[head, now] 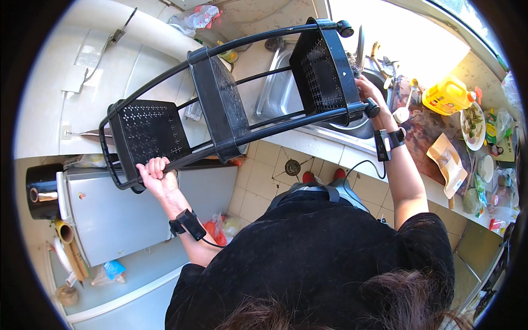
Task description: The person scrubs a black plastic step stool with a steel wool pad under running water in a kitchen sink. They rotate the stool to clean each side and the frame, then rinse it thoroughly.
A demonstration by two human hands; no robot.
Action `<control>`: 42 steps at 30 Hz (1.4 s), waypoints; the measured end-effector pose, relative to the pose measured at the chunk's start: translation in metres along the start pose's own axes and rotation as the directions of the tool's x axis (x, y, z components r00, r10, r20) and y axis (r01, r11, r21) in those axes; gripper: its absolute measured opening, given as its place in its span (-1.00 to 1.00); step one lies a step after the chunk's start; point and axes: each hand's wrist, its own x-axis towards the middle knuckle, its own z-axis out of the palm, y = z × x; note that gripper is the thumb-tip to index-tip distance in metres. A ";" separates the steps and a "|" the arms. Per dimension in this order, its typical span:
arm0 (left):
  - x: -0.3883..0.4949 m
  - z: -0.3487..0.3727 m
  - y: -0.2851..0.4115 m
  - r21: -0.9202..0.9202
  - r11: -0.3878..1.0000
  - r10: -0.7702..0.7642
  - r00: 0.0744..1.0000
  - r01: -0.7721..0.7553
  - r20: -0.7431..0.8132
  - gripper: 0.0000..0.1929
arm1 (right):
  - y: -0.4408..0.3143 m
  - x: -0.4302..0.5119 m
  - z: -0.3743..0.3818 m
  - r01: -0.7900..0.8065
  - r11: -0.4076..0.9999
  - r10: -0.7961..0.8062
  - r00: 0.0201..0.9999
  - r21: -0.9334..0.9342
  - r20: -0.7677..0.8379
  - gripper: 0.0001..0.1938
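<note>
A black three-tier rolling storage cart (pixel 222 99) is held on its side across the front of me, partly over a stainless steel sink (pixel 268 97). My left hand (pixel 157 175) is wrapped around the frame tube near the cart's handle end. At the caster end, my right hand (pixel 369 90) grips the outside of the bottom basket (pixel 321 74); some of its fingers are hidden behind that basket. Two casters (pixel 371 107) show at this end. Holes perforate the basket floors. Each wrist wears a strapped black device with a cable.
Right of the sink, a stained cutting board (pixel 416 119) bears a yellow oil jug (pixel 447 95) and a paper pouch (pixel 447 165). A plate of greens (pixel 473 126) sits beyond. A refrigerator (pixel 119 214) stands at the left. A floor drain (pixel 292 167) lies by my feet.
</note>
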 end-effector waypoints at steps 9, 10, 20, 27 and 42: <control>-0.002 0.058 0.001 -0.006 0.998 0.057 0.989 -0.057 0.138 -0.40 | -0.002 -0.009 0.007 -0.019 0.970 0.023 1.000 0.243 -0.013 -0.84; -0.001 0.065 0.004 0.008 0.998 0.056 0.982 -0.058 0.182 -0.40 | -0.004 -0.010 0.009 -0.025 0.982 0.019 0.999 0.186 0.030 -0.64; -0.034 0.151 0.046 0.025 0.993 0.096 0.891 -0.119 0.445 -0.41 | 0.000 -0.022 0.037 -0.099 0.923 0.057 0.991 0.371 0.122 -0.66; -0.045 0.184 0.065 0.043 0.981 0.145 0.857 -0.191 0.495 -0.40 | 0.006 -0.003 0.060 -0.157 0.910 0.118 0.985 0.383 0.123 -0.60; -0.002 0.096 0.038 0.025 0.972 0.217 0.937 -0.232 0.275 -0.39 | -0.030 0.067 0.056 -0.072 0.944 0.011 0.982 0.322 0.189 -0.80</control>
